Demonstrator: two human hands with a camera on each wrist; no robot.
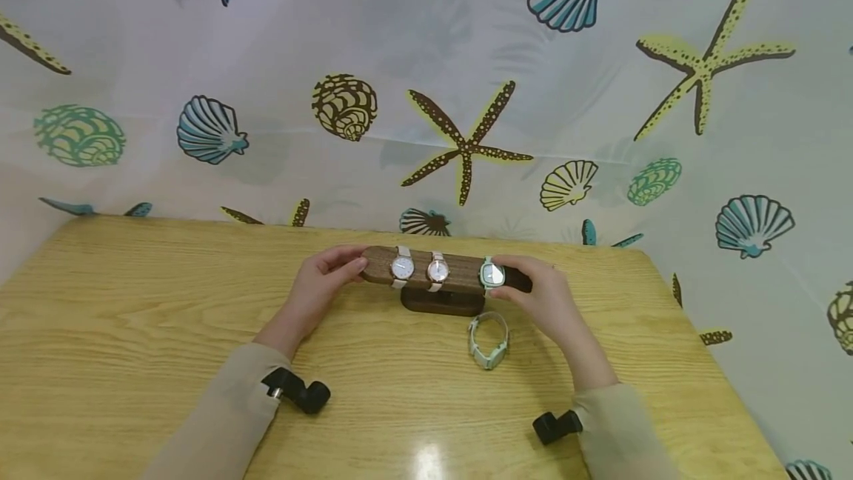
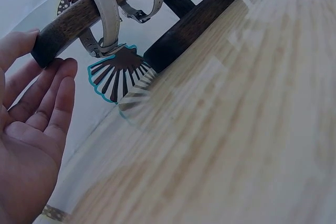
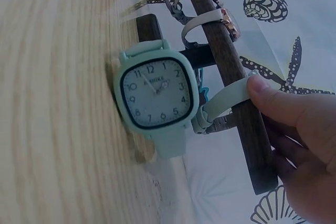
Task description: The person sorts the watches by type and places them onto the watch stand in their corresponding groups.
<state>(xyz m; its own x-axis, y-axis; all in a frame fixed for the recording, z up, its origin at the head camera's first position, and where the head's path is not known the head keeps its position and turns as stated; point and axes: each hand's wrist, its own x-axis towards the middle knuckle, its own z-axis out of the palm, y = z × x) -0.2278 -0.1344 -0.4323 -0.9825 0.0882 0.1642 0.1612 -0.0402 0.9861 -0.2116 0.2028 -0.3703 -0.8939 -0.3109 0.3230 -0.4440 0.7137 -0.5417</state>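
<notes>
A dark wooden watch stand (image 1: 456,263) with a raised bar and an oval base (image 1: 443,301) stands on the table. Two white-strapped watches, a left one (image 1: 402,267) and a middle one (image 1: 437,270), are strapped round the bar. Toward the right end sits a mint-green watch (image 1: 492,275). My left hand (image 1: 321,284) pinches the bar's left end between thumb (image 2: 18,48) and fingers. With thumb and fingers, my right hand (image 1: 543,295) holds the mint-green watch at the bar; the thumb (image 3: 262,90) presses its edge in the right wrist view, while the other fingers are partly hidden behind the bar.
Another mint-green watch (image 1: 489,347) with a closed strap lies on the wooden table (image 1: 373,391), in front of the stand and near my right hand. A white cloth (image 1: 280,169) printed with shells and starfish hangs behind the table's far edge.
</notes>
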